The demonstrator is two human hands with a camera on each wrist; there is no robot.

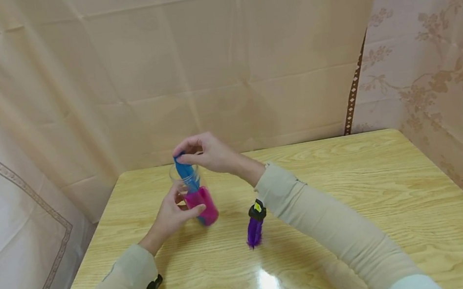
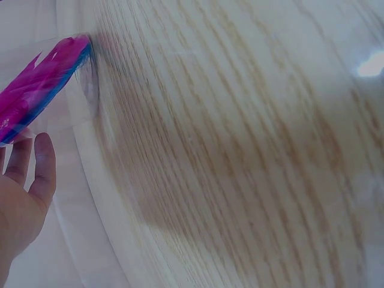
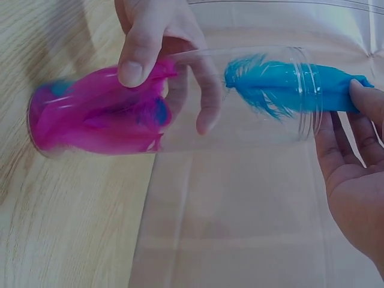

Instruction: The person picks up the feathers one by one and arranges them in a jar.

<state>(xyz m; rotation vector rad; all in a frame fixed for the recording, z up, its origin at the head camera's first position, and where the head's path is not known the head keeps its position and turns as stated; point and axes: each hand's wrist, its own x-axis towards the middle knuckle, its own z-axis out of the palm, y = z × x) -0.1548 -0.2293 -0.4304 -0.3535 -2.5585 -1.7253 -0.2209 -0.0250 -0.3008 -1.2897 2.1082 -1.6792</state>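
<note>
A clear plastic jar (image 3: 240,129) leans slightly above the tabletop in the head view, its open mouth upward. My left hand (image 1: 172,216) grips its side between thumb and fingers. Magenta feathers (image 3: 99,114) fill the lower part, with bits of blue among them. Over the mouth, my right hand (image 1: 211,153) pinches the end of a bright blue feather (image 3: 270,90). That feather's wispy end hangs inside the jar, above the magenta ones. In the left wrist view, the jar and magenta feathers (image 2: 45,78) show at the edge, beyond part of the left hand.
On the wooden table (image 1: 353,186) lies a purple feather (image 1: 255,232), just below the black camera (image 1: 257,210) on the right wrist. Another black wrist camera (image 1: 155,283) sits under the left sleeve. Beige cloth (image 1: 225,66) hangs behind the table's far edge.
</note>
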